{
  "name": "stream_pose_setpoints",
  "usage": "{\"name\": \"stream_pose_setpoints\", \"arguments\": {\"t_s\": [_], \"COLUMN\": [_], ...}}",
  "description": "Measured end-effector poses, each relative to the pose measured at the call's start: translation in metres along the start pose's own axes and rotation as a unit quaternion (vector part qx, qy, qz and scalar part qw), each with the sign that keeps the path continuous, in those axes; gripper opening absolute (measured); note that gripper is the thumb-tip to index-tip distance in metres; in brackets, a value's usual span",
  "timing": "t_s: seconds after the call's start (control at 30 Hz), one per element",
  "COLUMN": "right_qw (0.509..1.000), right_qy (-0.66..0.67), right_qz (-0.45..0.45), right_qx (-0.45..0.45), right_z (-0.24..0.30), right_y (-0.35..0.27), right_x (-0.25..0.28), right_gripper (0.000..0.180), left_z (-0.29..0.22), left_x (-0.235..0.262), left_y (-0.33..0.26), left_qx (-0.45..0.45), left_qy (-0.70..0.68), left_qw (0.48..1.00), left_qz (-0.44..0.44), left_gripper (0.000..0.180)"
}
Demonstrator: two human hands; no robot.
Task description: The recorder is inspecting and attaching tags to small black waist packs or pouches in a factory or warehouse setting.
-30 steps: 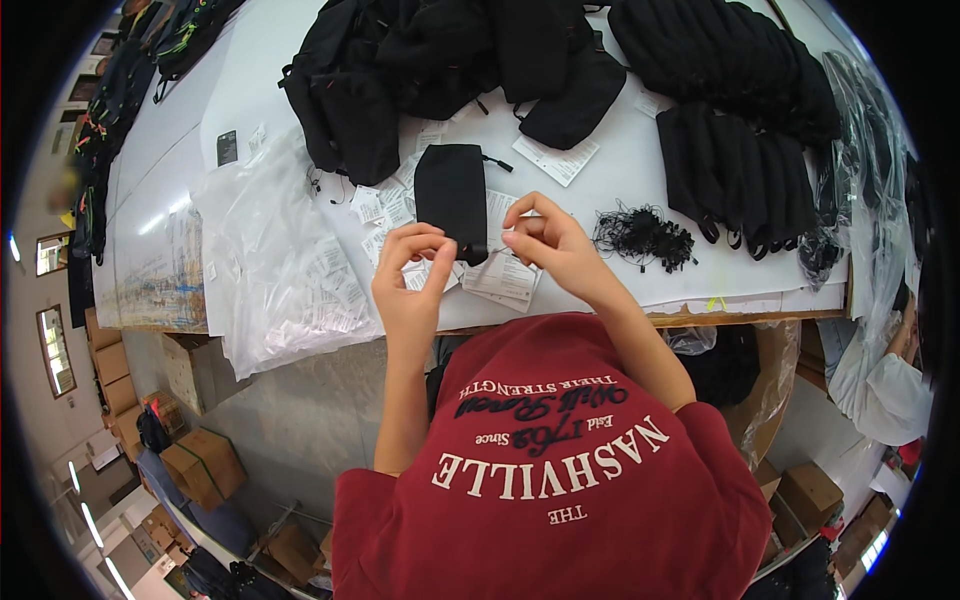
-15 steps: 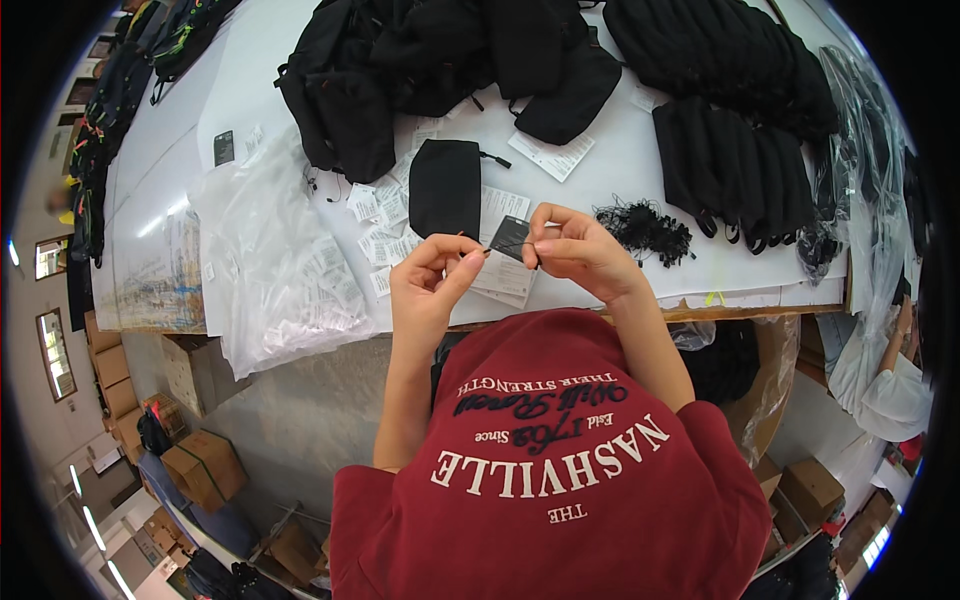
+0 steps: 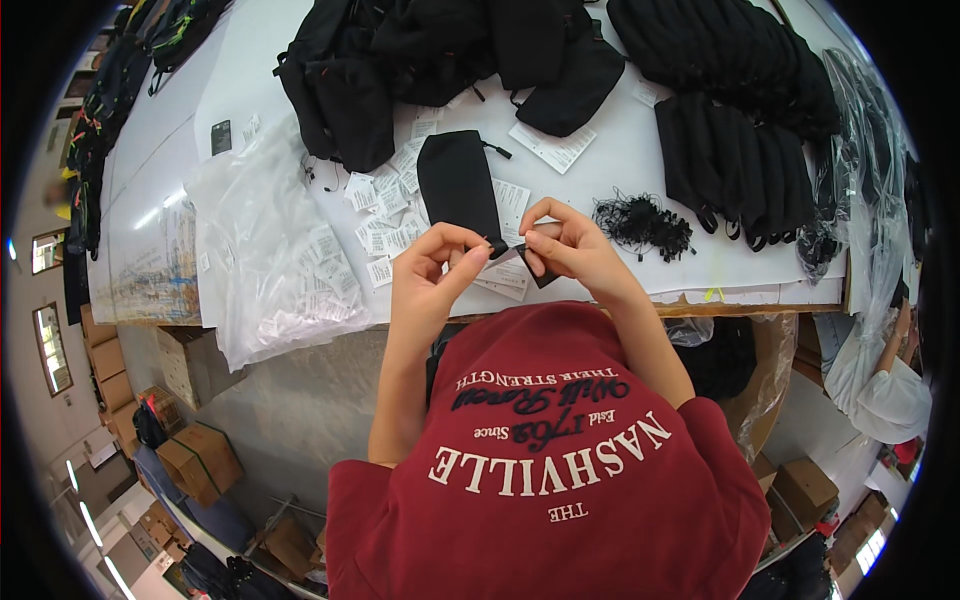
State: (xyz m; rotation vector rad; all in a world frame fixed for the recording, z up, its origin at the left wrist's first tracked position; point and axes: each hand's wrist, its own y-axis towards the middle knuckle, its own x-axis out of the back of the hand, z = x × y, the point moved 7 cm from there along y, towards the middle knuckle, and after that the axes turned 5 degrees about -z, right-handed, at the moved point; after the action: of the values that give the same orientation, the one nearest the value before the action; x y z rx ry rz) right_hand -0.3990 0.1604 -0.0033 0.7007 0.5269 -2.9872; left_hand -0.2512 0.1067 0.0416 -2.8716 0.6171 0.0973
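A small black fabric pouch (image 3: 455,180) lies on the white table, its near end reaching up to my left hand (image 3: 440,260). My left thumb and fingertips are pinched at a black loop or corner on that end. Close by on the right, my right hand (image 3: 570,250) pinches a black hang tag (image 3: 540,272), which hangs partly hidden below the fingers. A small whitish piece shows between the two hands; whether it belongs to the tag cannot be made out. Under the hands lie white printed sheets (image 3: 511,205).
Black pouches pile up at the back (image 3: 430,50), with rows of them at the right (image 3: 735,165). A tangle of black strings (image 3: 645,225) lies right of my hands. Loose white labels (image 3: 395,235) and a clear plastic bag of labels (image 3: 275,260) lie left. The table edge (image 3: 740,307) runs close in front.
My left fingertips have come to the near end of the pouch, which now slants toward them. The black tag has moved from the sheets to my right fingers. The thin string between the hands no longer shows.
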Motion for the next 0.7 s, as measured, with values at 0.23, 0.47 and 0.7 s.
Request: {"name": "stream_pose_setpoints", "arguments": {"t_s": [0.23, 0.47, 0.7], "right_qw": [0.993, 0.994, 0.985], "right_qy": [0.006, 0.002, -0.033], "right_qz": [-0.024, -0.003, -0.048], "right_qx": [0.112, 0.105, 0.164], "right_z": [0.015, 0.011, 0.016], "right_y": [-0.009, -0.009, -0.007], "right_x": [-0.017, -0.022, -0.020], "right_gripper": [0.011, 0.010, 0.009], "left_z": [0.019, 0.018, 0.017], "left_x": [-0.017, -0.014, -0.014], "left_y": [-0.004, -0.003, -0.004], "left_qx": [0.034, 0.035, 0.018], "left_qy": [0.040, 0.049, 0.063], "left_qw": [0.998, 0.998, 0.997], "left_qz": [0.033, 0.029, 0.034], "left_gripper": [0.008, 0.008, 0.005]}}
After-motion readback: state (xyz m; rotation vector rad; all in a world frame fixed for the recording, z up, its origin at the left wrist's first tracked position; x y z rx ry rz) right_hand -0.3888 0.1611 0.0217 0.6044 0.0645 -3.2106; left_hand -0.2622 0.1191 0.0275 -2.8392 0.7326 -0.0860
